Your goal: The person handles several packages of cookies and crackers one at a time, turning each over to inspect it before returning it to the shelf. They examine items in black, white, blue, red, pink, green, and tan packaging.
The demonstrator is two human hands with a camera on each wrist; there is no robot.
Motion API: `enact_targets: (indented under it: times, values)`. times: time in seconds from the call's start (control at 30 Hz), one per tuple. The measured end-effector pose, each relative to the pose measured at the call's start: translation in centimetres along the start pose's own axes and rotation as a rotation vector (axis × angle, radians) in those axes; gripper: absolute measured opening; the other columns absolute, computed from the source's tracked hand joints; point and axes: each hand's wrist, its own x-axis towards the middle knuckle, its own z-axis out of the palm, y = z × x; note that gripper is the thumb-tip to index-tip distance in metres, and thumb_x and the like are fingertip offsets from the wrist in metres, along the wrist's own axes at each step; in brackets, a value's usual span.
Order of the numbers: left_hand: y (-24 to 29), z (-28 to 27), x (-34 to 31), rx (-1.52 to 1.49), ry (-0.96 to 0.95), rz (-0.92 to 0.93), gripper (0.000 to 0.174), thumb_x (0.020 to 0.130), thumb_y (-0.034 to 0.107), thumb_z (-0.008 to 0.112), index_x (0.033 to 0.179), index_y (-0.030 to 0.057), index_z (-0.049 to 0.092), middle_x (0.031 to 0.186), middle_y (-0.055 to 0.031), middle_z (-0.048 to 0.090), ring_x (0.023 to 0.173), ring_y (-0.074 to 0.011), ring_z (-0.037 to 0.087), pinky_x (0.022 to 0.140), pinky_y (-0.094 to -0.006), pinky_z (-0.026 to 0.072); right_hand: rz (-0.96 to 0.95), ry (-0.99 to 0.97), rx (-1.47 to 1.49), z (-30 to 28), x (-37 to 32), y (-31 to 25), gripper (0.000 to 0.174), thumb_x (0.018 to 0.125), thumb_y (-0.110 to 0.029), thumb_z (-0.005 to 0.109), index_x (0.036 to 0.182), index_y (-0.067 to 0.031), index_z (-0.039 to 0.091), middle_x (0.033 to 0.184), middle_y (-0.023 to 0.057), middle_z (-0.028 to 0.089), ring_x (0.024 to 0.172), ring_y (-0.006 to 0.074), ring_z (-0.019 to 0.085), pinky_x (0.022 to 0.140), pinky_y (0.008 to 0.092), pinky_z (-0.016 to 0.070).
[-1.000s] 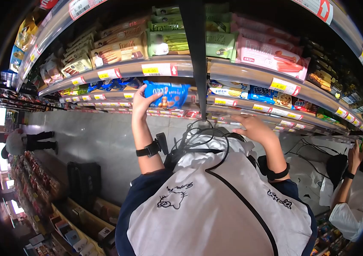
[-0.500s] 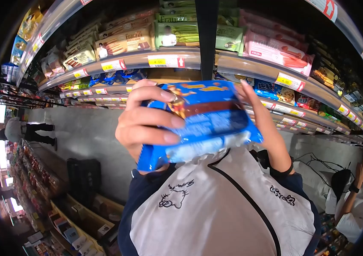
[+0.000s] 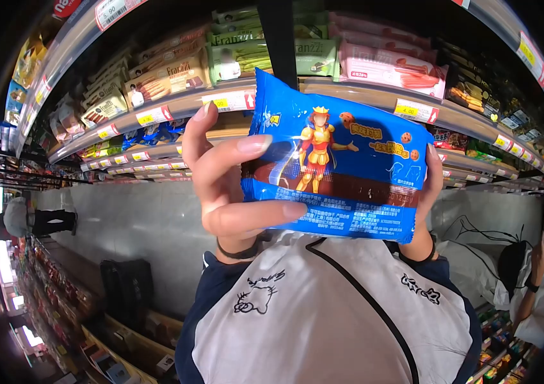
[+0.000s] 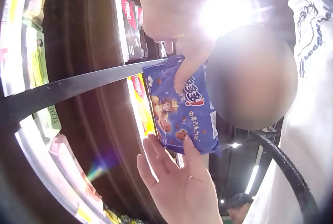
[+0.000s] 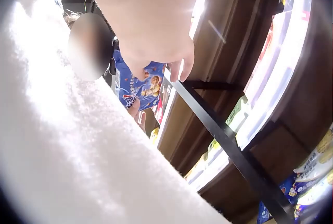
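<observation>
Shelving (image 3: 349, 91) fitted with price labels (image 3: 153, 116) spans the background. Left to right: a person (image 3: 22, 216) stands in the aisle; tan packs (image 3: 169, 72), green packs (image 3: 240, 57) and pink packs (image 3: 390, 72) line the shelf. Left hand (image 3: 213, 180): fingers spread across the near face of the blue packet (image 3: 349, 169), clamped on it with the thumb on the opposite face (see left wrist view). Packet position: raised between shelving and white top (image 3: 329, 301). Right hand (image 3: 434, 182): fingers loosely apart, touching the packet's right end.
</observation>
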Motion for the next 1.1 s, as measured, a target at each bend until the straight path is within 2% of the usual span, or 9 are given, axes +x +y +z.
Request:
enact_targets:
  times: [0.2, 0.37, 0.47, 0.6, 0.7, 0.77, 0.97, 1.07, 1.1]
  values:
    - [0.5, 0.1, -0.2, 0.037, -0.018, -0.088, 0.031, 0.056, 0.013, 0.076, 0.080, 0.0311, 0.065, 0.111, -0.0044, 0.055, 0.119, -0.0351, 0.039, 0.100, -0.0422, 0.0345, -0.067, 0.017, 0.007, 0.4, 0.9, 0.3, 0.069, 0.084, -0.013, 0.061, 0.138, -0.0172, 0.019, 0.135, 0.0146, 0.034, 0.117, 0.0267, 0.045, 0.096, 0.0421, 0.0428]
    - [0.8, 0.6, 0.0, 0.006, -0.012, -0.167, 0.043, 0.050, 0.004, 0.080, 0.084, 0.0275, 0.065, 0.113, -0.0065, 0.055, 0.116, -0.0362, 0.043, 0.093, -0.0402, 0.0450, 0.301, 0.151, 0.511, 0.6, 1.4, -0.4, 0.053, 0.090, -0.030, 0.041, 0.137, -0.0090, 0.027, 0.132, 0.0138, 0.040, 0.119, 0.0227, 0.044, 0.100, 0.0378, 0.0369]
    - [0.6, 0.9, 0.0, -0.004, -0.018, -0.192, 0.040, 0.052, 0.007, 0.079, 0.084, 0.0264, 0.065, 0.113, -0.0072, 0.054, 0.115, -0.0360, 0.044, 0.093, -0.0414, 0.0441, 0.525, 0.211, 0.860, 0.4, 1.7, -0.8, 0.055, 0.091, -0.036, 0.033, 0.137, -0.0046, 0.031, 0.130, 0.0136, 0.044, 0.119, 0.0208, 0.043, 0.101, 0.0358, 0.0344]
    - [0.1, 0.9, -0.3, -0.013, -0.023, -0.190, 0.037, 0.054, 0.011, 0.079, 0.085, 0.0256, 0.065, 0.114, -0.0081, 0.054, 0.114, -0.0361, 0.045, 0.093, -0.0427, 0.0434, 0.531, 0.165, 1.220, 0.3, 1.8, -0.2, 0.059, 0.089, -0.038, 0.033, 0.137, -0.0041, 0.030, 0.128, 0.0130, 0.045, 0.118, 0.0203, 0.044, 0.101, 0.0362, 0.0347]
    - [-0.1, 0.9, -0.5, -0.030, -0.038, -0.195, 0.038, 0.054, 0.012, 0.078, 0.087, 0.0245, 0.066, 0.115, -0.0089, 0.054, 0.114, -0.0361, 0.046, 0.092, -0.0428, 0.0438, 0.559, 0.178, 1.231, 0.3, 1.9, -0.2, 0.060, 0.087, -0.036, 0.040, 0.138, -0.0055, 0.029, 0.130, 0.0156, 0.042, 0.118, 0.0237, 0.044, 0.100, 0.0381, 0.0349]
    - [-0.2, 0.9, -0.5, 0.007, -0.066, -0.180, 0.037, 0.054, 0.014, 0.078, 0.088, 0.0240, 0.066, 0.114, -0.0086, 0.055, 0.112, -0.0352, 0.047, 0.092, -0.0422, 0.0443, 0.523, 0.150, 1.107, 0.6, 1.9, 0.1, 0.062, 0.085, -0.033, 0.045, 0.138, -0.0067, 0.028, 0.132, 0.0175, 0.040, 0.119, 0.0268, 0.043, 0.100, 0.0397, 0.0343]
    - [-0.5, -0.3, -0.1, 0.259, -0.122, -0.070, 0.030, 0.056, 0.017, 0.076, 0.085, 0.0196, 0.068, 0.097, -0.0030, 0.064, 0.098, -0.0295, 0.056, 0.080, -0.0389, 0.0474, -0.045, -0.070, -0.065, 0.4, 1.6, 3.4, 0.072, 0.077, -0.024, 0.060, 0.140, -0.0104, 0.027, 0.137, 0.0231, 0.034, 0.122, 0.0362, 0.039, 0.099, 0.0447, 0.0325]
    - [-1.3, -1.6, 0.0, 0.330, -0.135, -0.069, 0.027, 0.057, 0.020, 0.072, 0.084, 0.0172, 0.068, 0.093, -0.0045, 0.066, 0.092, -0.0296, 0.059, 0.079, -0.0389, 0.0477, -0.089, -0.097, -0.281, 0.0, 1.7, 4.3, 0.079, 0.073, -0.019, 0.068, 0.140, -0.0123, 0.026, 0.139, 0.0259, 0.030, 0.124, 0.0409, 0.038, 0.099, 0.0472, 0.0316]
    - [-2.1, -2.5, -0.2, 0.325, -0.169, -0.074, 0.024, 0.062, 0.022, 0.068, 0.084, 0.0116, 0.068, 0.093, -0.0085, 0.066, 0.092, -0.0309, 0.059, 0.080, -0.0399, 0.0475, -0.055, -0.103, -0.340, -0.1, 1.9, 4.5, 0.082, 0.072, -0.017, 0.070, 0.140, -0.0129, 0.026, 0.140, 0.0268, 0.029, 0.124, 0.0425, 0.037, 0.099, 0.0481, 0.0312]
